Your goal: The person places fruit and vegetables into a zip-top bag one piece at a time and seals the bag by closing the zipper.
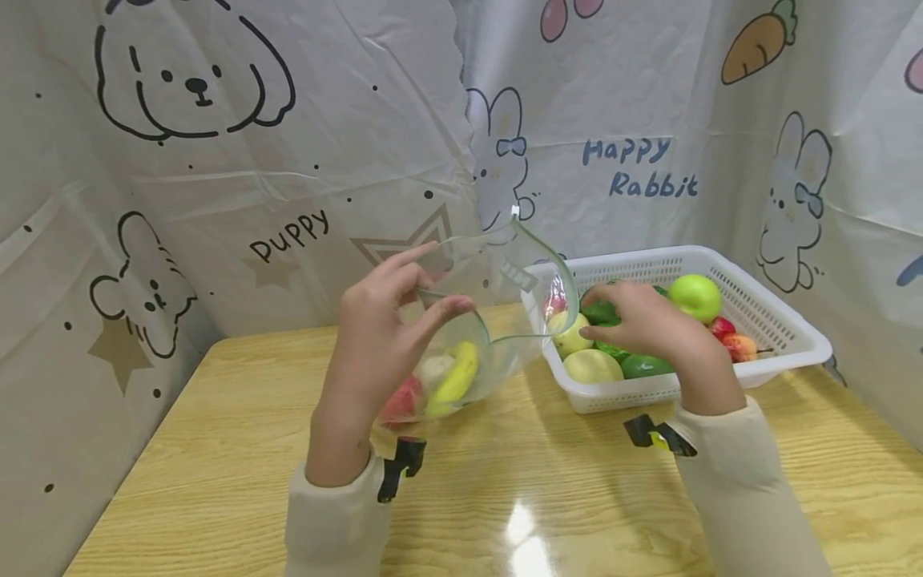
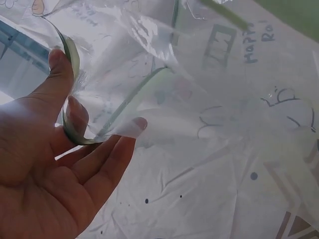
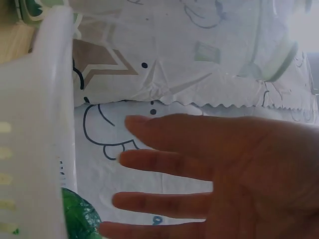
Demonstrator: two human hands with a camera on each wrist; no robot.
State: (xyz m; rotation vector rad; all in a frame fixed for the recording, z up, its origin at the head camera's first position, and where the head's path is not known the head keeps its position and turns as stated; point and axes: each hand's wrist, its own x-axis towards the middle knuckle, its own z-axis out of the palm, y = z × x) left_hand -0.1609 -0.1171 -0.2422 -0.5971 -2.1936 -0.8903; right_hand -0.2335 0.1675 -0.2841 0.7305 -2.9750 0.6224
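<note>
My left hand (image 1: 375, 320) grips the rim of a clear, green-edged zip bag (image 1: 515, 312), thumb on one side and fingers on the other. Inside the bag lie a yellow banana (image 1: 458, 377), a red fruit (image 1: 402, 401) and a pale round item (image 1: 435, 371). The bag's mouth gapes towards the right. Over the left part of a white basket (image 1: 620, 395) hovers my right hand (image 1: 642, 316), fingers extended and apart in the right wrist view, nothing between them. Below its fingertips sit a pale yellow-green round fruit (image 1: 572, 335) and a similar one (image 1: 593, 367) in front.
The basket also holds a green apple (image 1: 695, 298), an orange-red fruit with a stem (image 1: 739, 348), a dark green oval item (image 1: 645, 366) and other green produce. A wooden table (image 1: 238, 449) lies below. A printed cloth (image 1: 324, 120) hangs behind and at both sides.
</note>
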